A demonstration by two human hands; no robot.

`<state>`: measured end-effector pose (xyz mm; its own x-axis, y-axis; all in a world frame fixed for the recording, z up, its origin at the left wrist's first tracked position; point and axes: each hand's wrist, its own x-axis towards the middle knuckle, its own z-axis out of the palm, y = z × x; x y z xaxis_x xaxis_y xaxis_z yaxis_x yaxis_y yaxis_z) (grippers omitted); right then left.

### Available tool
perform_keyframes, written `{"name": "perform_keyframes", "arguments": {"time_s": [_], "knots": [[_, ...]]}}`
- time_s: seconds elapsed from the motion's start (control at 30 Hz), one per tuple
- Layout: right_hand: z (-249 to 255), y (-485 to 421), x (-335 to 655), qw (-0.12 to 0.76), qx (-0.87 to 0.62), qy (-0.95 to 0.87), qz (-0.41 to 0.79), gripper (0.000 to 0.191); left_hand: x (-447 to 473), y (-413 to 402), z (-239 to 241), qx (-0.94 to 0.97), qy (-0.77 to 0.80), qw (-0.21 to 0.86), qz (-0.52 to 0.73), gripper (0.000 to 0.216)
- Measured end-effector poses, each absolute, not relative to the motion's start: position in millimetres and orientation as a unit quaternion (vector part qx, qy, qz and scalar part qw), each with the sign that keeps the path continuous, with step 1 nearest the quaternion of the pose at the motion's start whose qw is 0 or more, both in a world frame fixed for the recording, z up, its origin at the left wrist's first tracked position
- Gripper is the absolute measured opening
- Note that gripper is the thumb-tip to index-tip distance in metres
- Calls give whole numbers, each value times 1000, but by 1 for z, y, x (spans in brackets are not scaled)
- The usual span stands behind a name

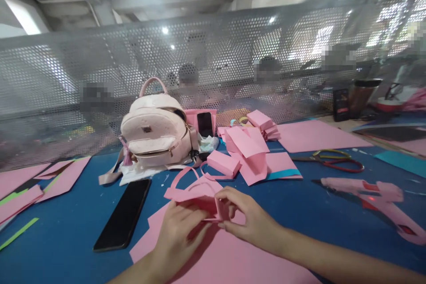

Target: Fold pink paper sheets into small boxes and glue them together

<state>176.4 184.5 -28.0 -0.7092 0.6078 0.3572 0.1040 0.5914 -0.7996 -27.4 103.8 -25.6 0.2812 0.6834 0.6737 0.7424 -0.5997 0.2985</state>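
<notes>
A small pink paper bag with thin looped paper handles lies tilted between my hands, its opening turned toward me. My left hand is closed on its near left part, some fingertips hidden by the paper. At the right side edge my right hand pinches the bag between thumb and fingers. Beneath both hands spreads a large pink paper sheet. Just beyond the bag lies a folded pink paper box shape.
A black phone and a pale pink backpack are at left. On the right lie a pink glue gun with a red light and scissors. Pink paper pieces are heaped behind. A perforated metal screen closes the back.
</notes>
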Motion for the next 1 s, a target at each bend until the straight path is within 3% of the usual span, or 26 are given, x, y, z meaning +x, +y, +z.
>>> {"name": "perform_keyframes", "arguments": {"time_s": [1.0], "knots": [[-35,192,179,301,-224,-813,446,29,-9,115,-21,-788,-463,46,-404,12]]}}
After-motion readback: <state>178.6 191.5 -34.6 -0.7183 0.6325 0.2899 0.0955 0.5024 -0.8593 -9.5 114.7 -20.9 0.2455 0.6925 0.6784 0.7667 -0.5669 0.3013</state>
